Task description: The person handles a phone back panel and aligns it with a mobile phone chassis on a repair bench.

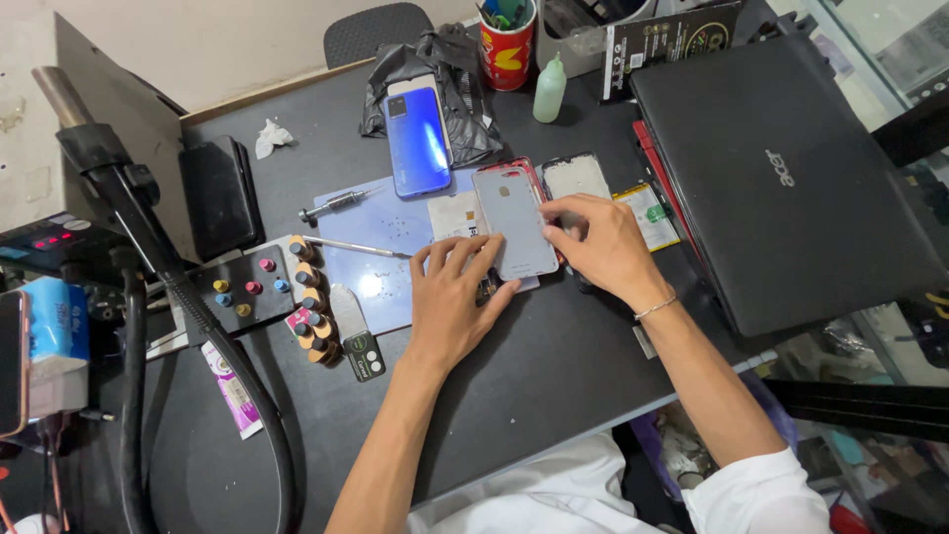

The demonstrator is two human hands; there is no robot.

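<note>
A grey phone back cover lies face down on the dark work table, over a red-edged phone body. My left hand rests flat beside its lower left edge, fingertips touching the cover. My right hand presses on the cover's right edge from the other side. Just behind it lies another phone frame with a pale inside. A blue phone lies further back on a black plastic bag.
A closed black laptop fills the right side. A pale blue mat holds a screwdriver and a thin metal tool. A bit holder stands left; a red cup and small bottle stand behind.
</note>
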